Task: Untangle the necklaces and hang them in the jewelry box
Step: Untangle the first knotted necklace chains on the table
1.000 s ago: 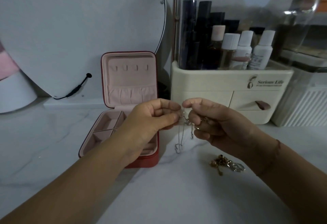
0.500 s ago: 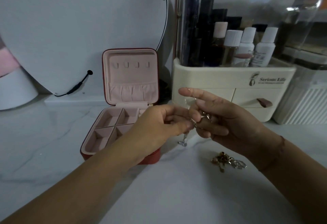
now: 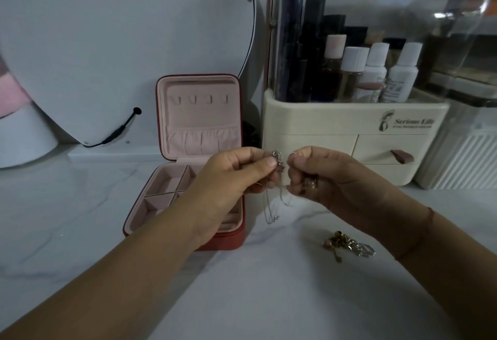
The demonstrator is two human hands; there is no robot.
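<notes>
Head view: both hands, left hand (image 3: 236,175) and right hand (image 3: 322,175), pinch a knotted silver necklace (image 3: 279,162) above the worktop (image 3: 269,299), beside the open jewelry box (image 3: 185,200). Untangling is underway; next likely calls for teasing strands apart. More tangled chains (image 3: 347,245) wait nearby.

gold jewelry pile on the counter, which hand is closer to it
Right. The right hand is above and slightly left of the gold jewelry pile, its wrist passing beside it. The left hand is farther left, over the jewelry box.
</notes>
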